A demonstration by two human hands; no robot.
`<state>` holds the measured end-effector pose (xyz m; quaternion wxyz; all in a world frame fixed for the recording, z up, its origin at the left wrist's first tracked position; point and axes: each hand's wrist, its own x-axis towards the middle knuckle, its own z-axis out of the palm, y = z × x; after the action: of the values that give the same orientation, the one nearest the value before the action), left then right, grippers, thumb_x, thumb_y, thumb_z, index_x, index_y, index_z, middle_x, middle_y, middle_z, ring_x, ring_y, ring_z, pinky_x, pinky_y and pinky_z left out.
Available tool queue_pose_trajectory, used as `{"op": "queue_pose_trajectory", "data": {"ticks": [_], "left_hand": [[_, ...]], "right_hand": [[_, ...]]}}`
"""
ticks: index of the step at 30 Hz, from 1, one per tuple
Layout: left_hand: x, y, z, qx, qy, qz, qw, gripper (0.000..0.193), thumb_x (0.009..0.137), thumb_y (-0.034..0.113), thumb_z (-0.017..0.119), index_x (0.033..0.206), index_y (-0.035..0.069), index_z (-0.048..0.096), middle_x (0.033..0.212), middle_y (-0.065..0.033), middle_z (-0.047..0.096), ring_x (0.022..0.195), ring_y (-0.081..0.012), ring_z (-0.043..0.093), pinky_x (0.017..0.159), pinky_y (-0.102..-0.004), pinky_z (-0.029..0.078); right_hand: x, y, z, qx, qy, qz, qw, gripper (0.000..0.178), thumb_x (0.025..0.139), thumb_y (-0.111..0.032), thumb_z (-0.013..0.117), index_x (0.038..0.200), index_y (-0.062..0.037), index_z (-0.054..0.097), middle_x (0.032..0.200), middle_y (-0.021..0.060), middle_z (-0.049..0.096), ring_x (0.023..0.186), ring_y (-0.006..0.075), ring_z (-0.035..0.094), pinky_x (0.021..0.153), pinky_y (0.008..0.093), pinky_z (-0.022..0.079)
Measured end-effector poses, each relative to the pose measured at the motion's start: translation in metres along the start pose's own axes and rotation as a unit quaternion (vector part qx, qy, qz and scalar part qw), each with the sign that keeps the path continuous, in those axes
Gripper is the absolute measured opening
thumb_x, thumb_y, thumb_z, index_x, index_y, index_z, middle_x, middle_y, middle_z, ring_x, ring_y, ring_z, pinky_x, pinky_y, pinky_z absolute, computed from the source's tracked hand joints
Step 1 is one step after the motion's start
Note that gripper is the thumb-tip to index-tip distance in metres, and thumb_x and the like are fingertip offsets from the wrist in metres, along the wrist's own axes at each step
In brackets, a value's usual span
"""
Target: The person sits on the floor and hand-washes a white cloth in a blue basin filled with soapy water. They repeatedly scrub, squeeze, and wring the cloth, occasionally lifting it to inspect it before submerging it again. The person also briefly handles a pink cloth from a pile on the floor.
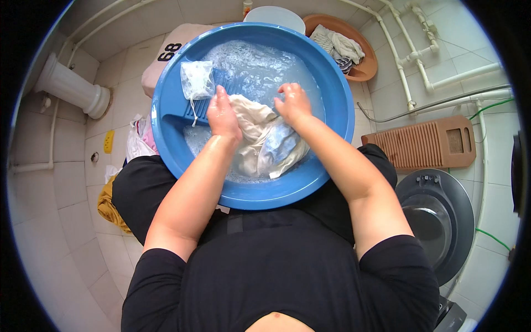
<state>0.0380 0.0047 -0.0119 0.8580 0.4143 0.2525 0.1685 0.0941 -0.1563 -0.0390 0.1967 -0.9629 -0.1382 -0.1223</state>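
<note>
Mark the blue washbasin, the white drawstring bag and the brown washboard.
Blue washbasin (271,201): head view, on its near rim.
White drawstring bag (197,78): head view, mid-body, above the hanging cord.
Brown washboard (414,145): head view, on its ridged face.

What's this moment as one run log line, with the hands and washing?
left hand: beside cream cloth, grip unclear | right hand: half-curled, near cloth | cloth: partly in soapy water, blue basin | white drawstring pouch: on basin ribs
</note>
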Motion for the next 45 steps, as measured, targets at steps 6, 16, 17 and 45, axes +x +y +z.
{"op": "queue_pose_trajectory", "data": {"ticks": [6,16,17,45], "left_hand": [[0.006,-0.012,-0.013,0.529,0.011,0.354,0.771,0.040,0.067,0.022,0.069,0.100,0.005,0.053,0.118,-0.0133,0.041,0.113,-0.0328,0.035,0.096,-0.0426,0.028],[-0.032,-0.001,0.000,0.558,-0.190,0.452,0.670,0.044,0.063,0.013,0.069,0.104,0.008,0.053,0.116,-0.0109,0.045,0.111,-0.0301,0.041,0.092,-0.0391,0.034],[-0.030,-0.005,-0.002,0.536,-0.251,0.438,0.677,0.043,0.064,0.014,0.069,0.104,0.008,0.053,0.113,-0.0112,0.048,0.107,-0.0295,0.045,0.089,-0.0380,0.036],[0.014,0.004,-0.011,-0.129,-0.157,-0.347,0.916,0.036,0.087,0.024,0.048,0.111,-0.004,0.050,0.112,-0.0181,0.056,0.104,-0.0303,0.054,0.094,-0.0431,0.040]], "right_hand": [[-0.030,0.011,-0.045,0.044,-0.312,-0.131,0.940,0.028,0.072,-0.024,0.065,0.095,-0.0095,0.060,0.094,0.0132,0.058,0.086,0.0286,0.057,0.077,0.0369,0.046],[-0.032,0.008,-0.089,0.074,-0.452,-0.039,0.888,0.024,0.073,-0.024,0.065,0.092,-0.0102,0.064,0.080,0.0112,0.063,0.075,0.0297,0.060,0.067,0.0361,0.047],[-0.037,0.013,-0.084,0.051,-0.398,-0.093,0.911,0.022,0.072,-0.023,0.064,0.091,-0.0101,0.064,0.080,0.0116,0.062,0.076,0.0303,0.059,0.067,0.0364,0.047],[0.006,0.068,-0.023,0.420,-0.235,0.226,0.847,0.041,0.072,-0.026,0.071,0.100,0.0004,0.056,0.093,0.0116,0.062,0.087,0.0201,0.059,0.078,0.0319,0.047]]}}
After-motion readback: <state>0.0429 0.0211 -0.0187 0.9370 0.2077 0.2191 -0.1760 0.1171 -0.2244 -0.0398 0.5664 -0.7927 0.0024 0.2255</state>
